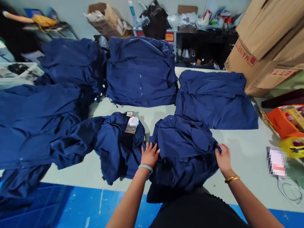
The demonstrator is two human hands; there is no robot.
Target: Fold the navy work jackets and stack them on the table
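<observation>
A navy blue jacket (184, 140) lies crumpled on the pale table right in front of me. My left hand (150, 155) rests on its left side, fingers stretched out and lying flat. At the right edge of the cloth, my right hand (223, 157) pinches a fold between thumb and fingers. Left of my left hand lies another navy garment (117, 143) with a paper hang tag (132, 125) at its collar. Its sleeve reaches left toward a spread navy garment (27, 123).
Navy garment piles stand along the table's far side: left (72, 60), middle (142, 71) and right (215, 98). Cardboard boxes (278, 44) rise behind at the right. An orange box (293, 121), a phone (276, 162) and a cable (290, 192) lie rightward. A blue crate (31, 202) stands lower left.
</observation>
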